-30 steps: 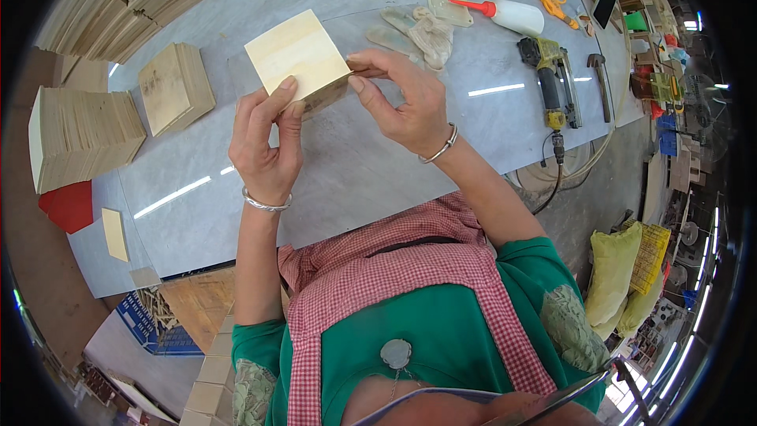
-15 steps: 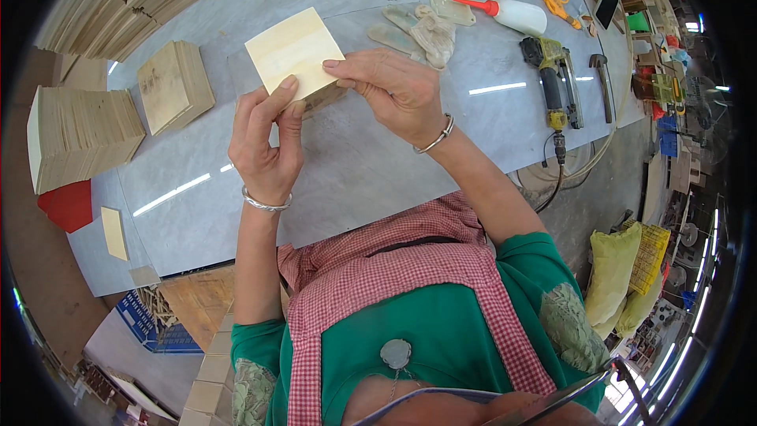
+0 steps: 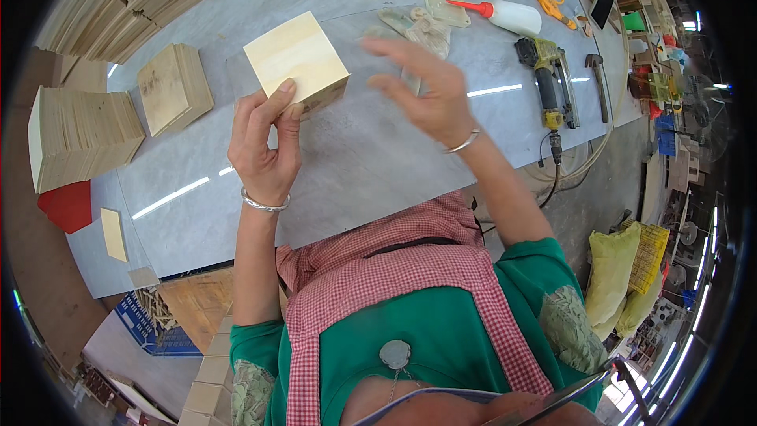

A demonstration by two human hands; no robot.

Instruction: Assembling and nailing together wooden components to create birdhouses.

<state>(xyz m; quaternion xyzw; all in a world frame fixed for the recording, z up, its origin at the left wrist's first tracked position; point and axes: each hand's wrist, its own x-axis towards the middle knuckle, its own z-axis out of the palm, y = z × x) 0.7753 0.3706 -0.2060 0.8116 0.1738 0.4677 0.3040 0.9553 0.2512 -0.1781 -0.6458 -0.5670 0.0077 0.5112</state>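
Note:
My left hand (image 3: 266, 138) grips a small, pale wooden box (image 3: 296, 49) at its near edge, thumb on the flat square top. Below that top, a darker side face shows; the inside and underside are hidden. My right hand (image 3: 426, 95) is apart from the box, to its right, over the grey table. Its fingers are spread and a little blurred, with nothing in them. Beyond it lie pale gloves (image 3: 426, 31), partly covered by the hand.
Stacks of thin wooden panels (image 3: 87, 138) stand at the left and far side of the table (image 3: 355, 166). To the right are a white squeeze bottle (image 3: 516, 17) with a red nozzle, a small tray (image 3: 446, 5), a yellow-black nail gun (image 3: 548, 83) with hose, and a hammer (image 3: 601, 87).
My right hand has let go of the box's right edge and moved right, its fingers spreading. The left hand still holds the box in nearly the same place.

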